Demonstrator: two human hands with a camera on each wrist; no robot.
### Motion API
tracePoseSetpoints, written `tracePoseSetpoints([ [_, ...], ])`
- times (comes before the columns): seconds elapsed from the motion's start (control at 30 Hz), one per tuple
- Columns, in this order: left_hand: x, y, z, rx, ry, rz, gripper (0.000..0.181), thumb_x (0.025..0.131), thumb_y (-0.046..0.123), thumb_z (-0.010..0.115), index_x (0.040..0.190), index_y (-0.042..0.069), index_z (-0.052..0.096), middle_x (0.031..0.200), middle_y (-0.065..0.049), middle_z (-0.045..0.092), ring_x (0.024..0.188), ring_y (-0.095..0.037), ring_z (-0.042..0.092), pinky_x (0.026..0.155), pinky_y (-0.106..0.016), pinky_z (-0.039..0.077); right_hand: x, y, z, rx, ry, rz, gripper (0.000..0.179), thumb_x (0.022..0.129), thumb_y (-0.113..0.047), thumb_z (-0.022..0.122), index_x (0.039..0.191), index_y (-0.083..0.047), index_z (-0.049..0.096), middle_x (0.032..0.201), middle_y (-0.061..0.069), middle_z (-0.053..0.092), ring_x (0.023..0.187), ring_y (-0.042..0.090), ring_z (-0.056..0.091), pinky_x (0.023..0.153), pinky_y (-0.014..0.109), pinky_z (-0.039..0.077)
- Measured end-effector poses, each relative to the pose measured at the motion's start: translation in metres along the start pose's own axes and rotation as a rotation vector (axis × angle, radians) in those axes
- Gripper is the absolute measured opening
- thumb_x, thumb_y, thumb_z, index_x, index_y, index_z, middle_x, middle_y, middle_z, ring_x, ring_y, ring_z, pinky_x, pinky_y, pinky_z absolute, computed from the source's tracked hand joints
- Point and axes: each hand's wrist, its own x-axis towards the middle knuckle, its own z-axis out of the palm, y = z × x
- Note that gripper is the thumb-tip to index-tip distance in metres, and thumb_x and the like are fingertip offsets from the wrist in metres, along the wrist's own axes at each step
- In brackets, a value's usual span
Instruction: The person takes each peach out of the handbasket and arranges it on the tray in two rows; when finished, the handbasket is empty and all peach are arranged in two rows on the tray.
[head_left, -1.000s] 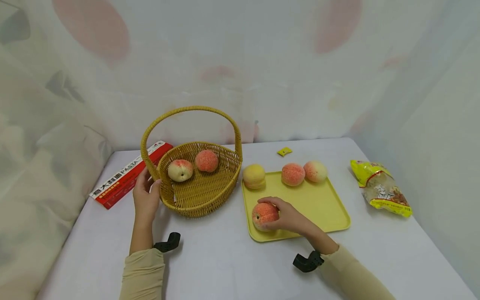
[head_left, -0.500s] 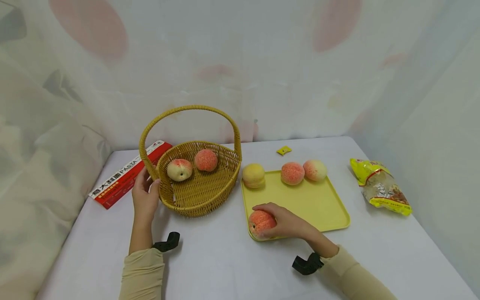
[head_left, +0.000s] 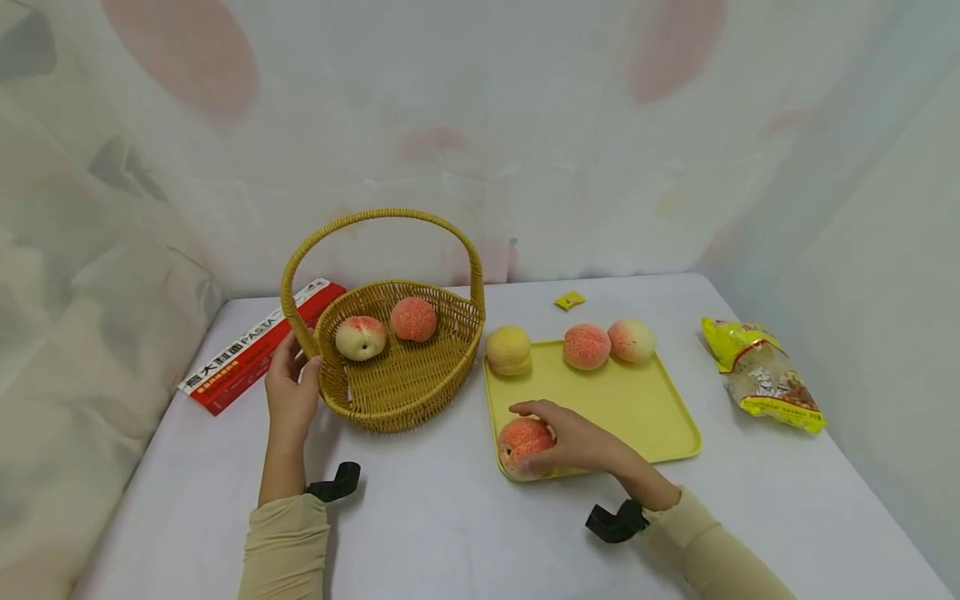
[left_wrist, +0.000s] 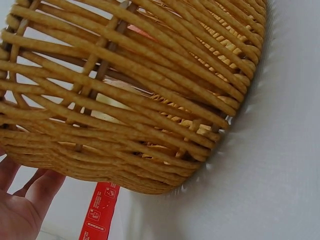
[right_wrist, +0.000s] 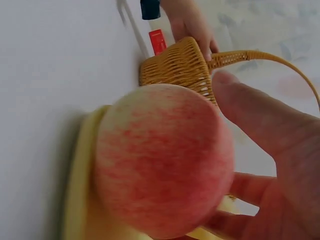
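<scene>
A person's right hand point(head_left: 573, 437) curves round a red peach point(head_left: 521, 448) at the near-left corner of a yellow tray point(head_left: 630, 408), fingers bent over the far side, thumb at the near side, spread about as wide as the fruit. Too nearly round for a long axis to stand out, the peach turns its dark dimple point(head_left: 507, 451) leftward, out past the fingertips and away from the palm. The left hand point(head_left: 294, 398) holds one end of a wicker basket point(head_left: 397, 404), its bent fingers beside the foot of the handle point(head_left: 390, 213), which arches away to their right. Compared with a second earlier, peach and right hand have shifted toward the tray's corner; the basket has stayed put.
</scene>
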Motion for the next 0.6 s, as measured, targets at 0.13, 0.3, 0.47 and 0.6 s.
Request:
tracePoseSetpoints([
  [0.13, 0.001, -0.001, -0.001, -0.012, 0.002, 0.002, 0.053, 0.095, 0.010, 0.048, 0.142, 0.031, 0.033, 0.143, 0.002, 0.039, 0.129, -0.023, 0.039, 0.105, -0.037, 0.035, 0.009, -0.010, -0.012, 0.025, 0.056, -0.047, 0.067, 0.081, -0.028, 0.071, 0.136, -0.007, 0.041, 0.135, 0.014, 0.044, 0.113, 0.035, 0.048, 0.089, 0.050, 0.045],
  [0.3, 0.001, -0.002, -0.002, -0.031, 0.004, 0.007, 0.053, 0.095, 0.009, 0.048, 0.142, 0.030, 0.034, 0.143, 0.001, 0.039, 0.129, -0.024, 0.039, 0.104, -0.038, 0.036, 0.034, -0.028, -0.035, 0.202, 0.165, -0.088, 0.063, 0.083, -0.021, 0.069, 0.137, -0.008, 0.040, 0.140, 0.012, 0.039, 0.121, 0.039, 0.042, 0.092, 0.050, 0.044],
  [0.47, 0.001, -0.001, -0.001, -0.027, 0.004, 0.001, 0.053, 0.095, 0.010, 0.048, 0.142, 0.031, 0.034, 0.143, 0.001, 0.039, 0.129, -0.023, 0.039, 0.104, -0.038, 0.036, 0.062, -0.053, -0.054, 0.380, 0.218, -0.130, 0.056, 0.085, -0.015, 0.066, 0.136, -0.013, 0.042, 0.140, 0.009, 0.040, 0.123, 0.033, 0.042, 0.093, 0.042, 0.046],
  [0.6, 0.001, -0.001, 0.000, -0.021, 0.001, 0.024, 0.053, 0.095, 0.010, 0.049, 0.141, 0.029, 0.034, 0.142, 0.000, 0.041, 0.129, -0.023, 0.040, 0.103, -0.037, 0.037, 0.089, -0.074, -0.061, 0.395, 0.214, -0.155, 0.053, 0.087, -0.016, 0.064, 0.136, -0.013, 0.043, 0.138, 0.006, 0.043, 0.121, 0.027, 0.046, 0.092, 0.038, 0.047],
])
